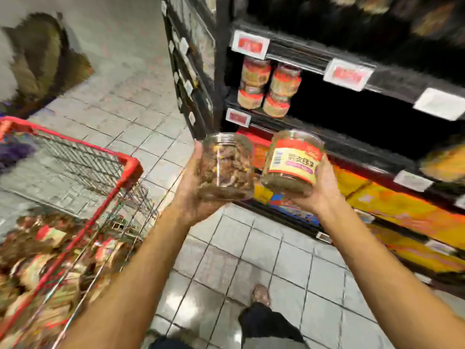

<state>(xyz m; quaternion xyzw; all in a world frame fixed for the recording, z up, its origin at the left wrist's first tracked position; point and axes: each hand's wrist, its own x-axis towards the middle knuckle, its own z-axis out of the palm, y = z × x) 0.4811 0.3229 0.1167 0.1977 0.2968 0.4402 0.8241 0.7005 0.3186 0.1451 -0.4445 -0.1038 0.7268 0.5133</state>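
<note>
Setting: supermarket aisle, tiled floor [264, 260].
Jars: clear jar [225, 167] and labelled jar [293, 162], held in the air, side by side, before the shelf [297, 56].
Fingers: left hand [193, 187] curled round the clear jar; right hand [319, 190] cupping the labelled jar from below.
Risk: each jar has a one-hand grip; a tilt could drop it onto the tiles.

Left arm [130, 268]: bare, stretched forward from bottom left, wrist straight.
Left hand [193, 187]: palm facing right, thumb up the left side of a clear jar [226, 167], fingers cupped under it and hidden.
Right arm [377, 260]: bare, stretched forward from bottom right.
Right hand [319, 190]: palm up and tilted left, cupped under a labelled jar [293, 162], thumb on its right side.
Hands: about level, near each other, not touching.
</note>
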